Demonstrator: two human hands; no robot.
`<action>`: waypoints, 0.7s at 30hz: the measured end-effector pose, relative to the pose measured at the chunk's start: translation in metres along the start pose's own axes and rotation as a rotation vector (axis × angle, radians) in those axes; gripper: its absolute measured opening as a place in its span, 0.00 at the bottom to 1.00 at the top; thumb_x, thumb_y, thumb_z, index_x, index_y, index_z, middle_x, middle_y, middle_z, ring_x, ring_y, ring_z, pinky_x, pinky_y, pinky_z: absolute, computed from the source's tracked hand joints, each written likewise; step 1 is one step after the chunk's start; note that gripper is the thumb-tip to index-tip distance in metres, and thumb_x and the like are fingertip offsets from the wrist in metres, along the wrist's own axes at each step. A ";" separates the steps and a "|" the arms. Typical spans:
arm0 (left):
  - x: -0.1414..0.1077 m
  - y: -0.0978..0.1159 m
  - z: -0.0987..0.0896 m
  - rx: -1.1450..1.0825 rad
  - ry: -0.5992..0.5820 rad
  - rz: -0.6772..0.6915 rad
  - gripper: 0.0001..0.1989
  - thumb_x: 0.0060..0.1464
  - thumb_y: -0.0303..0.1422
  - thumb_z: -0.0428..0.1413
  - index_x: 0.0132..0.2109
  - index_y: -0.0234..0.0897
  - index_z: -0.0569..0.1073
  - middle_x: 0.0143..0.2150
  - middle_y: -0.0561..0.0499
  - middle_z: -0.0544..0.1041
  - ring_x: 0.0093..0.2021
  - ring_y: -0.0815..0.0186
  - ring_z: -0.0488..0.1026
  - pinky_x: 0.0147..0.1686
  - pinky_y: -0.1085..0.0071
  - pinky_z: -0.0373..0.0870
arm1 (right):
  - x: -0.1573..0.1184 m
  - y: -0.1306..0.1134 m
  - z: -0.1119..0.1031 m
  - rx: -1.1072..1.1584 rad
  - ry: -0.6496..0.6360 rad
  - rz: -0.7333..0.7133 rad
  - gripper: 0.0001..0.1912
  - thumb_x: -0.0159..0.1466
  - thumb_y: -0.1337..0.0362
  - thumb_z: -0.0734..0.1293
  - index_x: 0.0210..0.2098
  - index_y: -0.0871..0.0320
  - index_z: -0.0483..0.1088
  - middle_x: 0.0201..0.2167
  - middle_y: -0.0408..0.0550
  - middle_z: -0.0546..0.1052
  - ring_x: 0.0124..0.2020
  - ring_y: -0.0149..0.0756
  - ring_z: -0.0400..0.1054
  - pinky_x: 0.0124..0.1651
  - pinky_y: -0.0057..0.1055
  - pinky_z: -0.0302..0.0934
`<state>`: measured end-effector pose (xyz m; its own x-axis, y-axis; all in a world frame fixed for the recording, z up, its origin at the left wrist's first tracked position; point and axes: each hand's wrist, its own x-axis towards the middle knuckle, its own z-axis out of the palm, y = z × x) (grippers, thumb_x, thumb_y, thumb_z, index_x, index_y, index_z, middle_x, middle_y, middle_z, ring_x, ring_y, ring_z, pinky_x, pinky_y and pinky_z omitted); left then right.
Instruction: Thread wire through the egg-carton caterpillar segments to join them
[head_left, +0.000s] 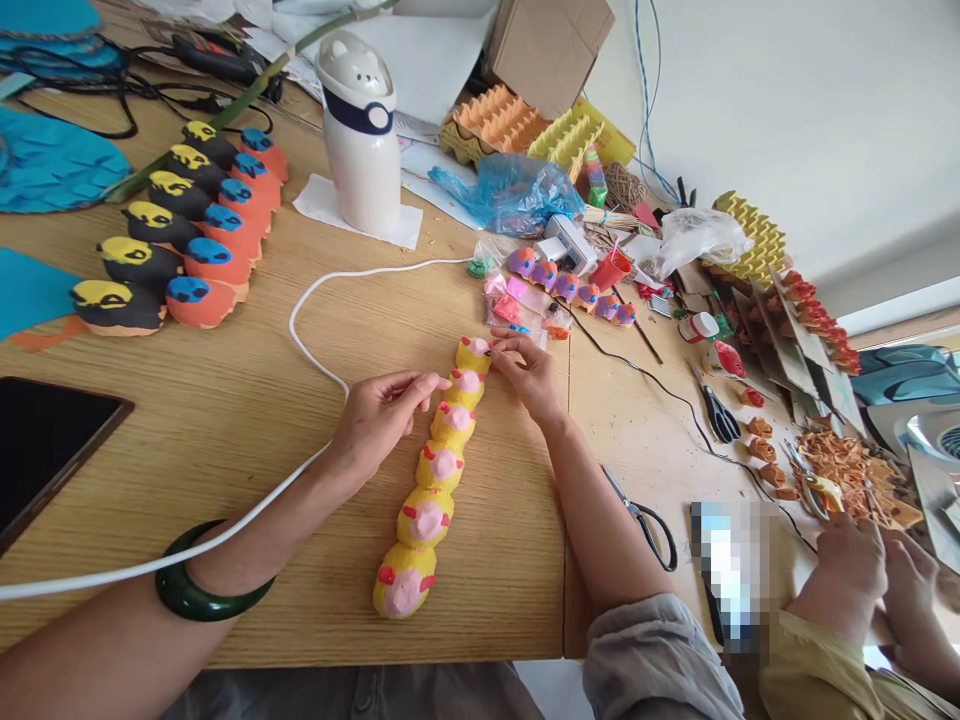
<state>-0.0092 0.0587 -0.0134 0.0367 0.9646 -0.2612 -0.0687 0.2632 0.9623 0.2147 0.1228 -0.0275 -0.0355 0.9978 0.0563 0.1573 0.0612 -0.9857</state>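
yellow six-domed strip (435, 478) lies on the table (510, 590) between the hands; pink pieces (428, 521) and red pieces (386, 575) fitted throughout, dark details apparently outstanding. right hand (529, 375) pinches a dark speck (489, 352) at the farthest dome; left hand (382, 415) beside the strip, grip undetermined.

On our left forearm we wear 1 glossy, dark green, rounded bangle (180, 597), a thick, smooth ring that sits loosely well above our bare left hand (382, 415). Our right arm, bare from the right hand (531, 378) to near the elbow, shows 1 loose grey fabric sleeve (656, 655), creased and bunched in soft folds. At our waist we have 1 darker grey cloth garment (442, 692), wrinkled, with 1 small round button (365, 701) at its front.
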 end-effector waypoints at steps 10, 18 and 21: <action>-0.001 0.002 0.001 0.018 0.002 0.008 0.20 0.56 0.50 0.64 0.39 0.38 0.87 0.28 0.55 0.68 0.21 0.74 0.56 0.20 0.75 0.53 | 0.003 0.000 -0.001 -0.039 -0.023 -0.021 0.17 0.58 0.45 0.78 0.32 0.52 0.80 0.55 0.52 0.79 0.59 0.45 0.73 0.47 0.36 0.75; -0.002 0.001 0.001 0.023 -0.005 0.002 0.18 0.58 0.49 0.63 0.39 0.39 0.87 0.29 0.55 0.68 0.21 0.74 0.56 0.20 0.75 0.55 | 0.003 0.002 0.002 -0.081 0.010 -0.024 0.15 0.59 0.48 0.77 0.32 0.53 0.79 0.54 0.52 0.81 0.60 0.46 0.73 0.46 0.36 0.74; -0.002 0.002 0.002 0.019 -0.015 -0.002 0.18 0.58 0.50 0.63 0.39 0.39 0.87 0.28 0.56 0.68 0.21 0.75 0.56 0.19 0.74 0.55 | 0.003 0.003 0.003 -0.095 0.018 -0.017 0.15 0.59 0.49 0.77 0.32 0.53 0.78 0.53 0.52 0.82 0.59 0.45 0.74 0.47 0.36 0.73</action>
<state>-0.0078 0.0576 -0.0112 0.0520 0.9637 -0.2617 -0.0493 0.2642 0.9632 0.2122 0.1260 -0.0305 -0.0213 0.9968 0.0767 0.2496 0.0795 -0.9651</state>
